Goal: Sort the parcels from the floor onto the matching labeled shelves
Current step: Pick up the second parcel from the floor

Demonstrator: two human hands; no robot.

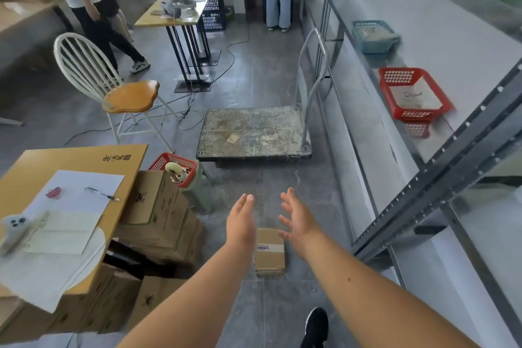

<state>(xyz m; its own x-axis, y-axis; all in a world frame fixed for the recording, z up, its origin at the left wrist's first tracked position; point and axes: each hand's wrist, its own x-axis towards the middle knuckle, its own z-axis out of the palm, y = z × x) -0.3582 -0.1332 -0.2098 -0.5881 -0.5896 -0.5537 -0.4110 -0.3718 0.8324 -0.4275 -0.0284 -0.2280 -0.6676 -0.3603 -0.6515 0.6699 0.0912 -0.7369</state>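
A small brown cardboard parcel with a white label lies flat on the grey floor in front of me. My left hand hovers above its left side, fingers together and empty. My right hand hovers above its right side with fingers spread, holding nothing. Neither hand touches the parcel. The metal shelf rack runs along the right, carrying a red basket and a blue basket.
A flat platform trolley stands ahead on the floor. Stacked cartons and a yellow board with papers crowd the left. A white chair, a desk and people stand further back. My black shoe is below.
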